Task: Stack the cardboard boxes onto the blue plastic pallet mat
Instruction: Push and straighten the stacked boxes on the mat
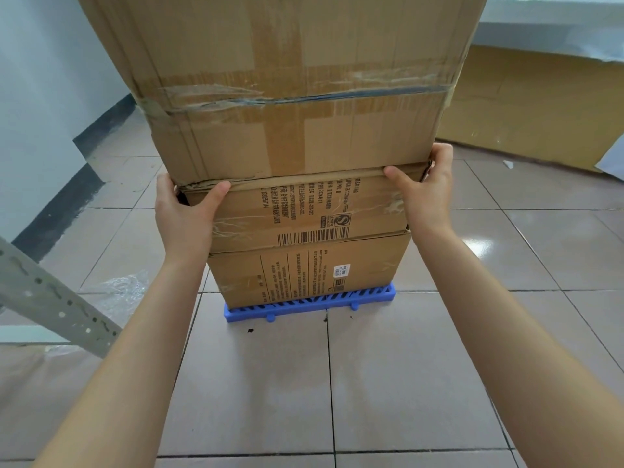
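- The top box (287,79), large and taped, sits on the middle box (304,211), which rests on the bottom box (304,275); that one stands on the blue mat (368,295) on the tiled floor (371,383).
- The left hand (184,214) clasps the near left corner at the seam under the top box, thumb laid along the middle box's front edge; the right hand (427,194) does the same at the near right corner; the far fingers are hidden.
- The step looks like seating or squaring the top box on the stack; whether it bears fully I cannot tell.
- Next, I judge, calls for aligning its edges, since it overhangs the narrower boxes, then an even release so the stack does not tip.
- A grey slotted rack post (50,295) leans at the left; flat cardboard (540,106) lines the far wall.
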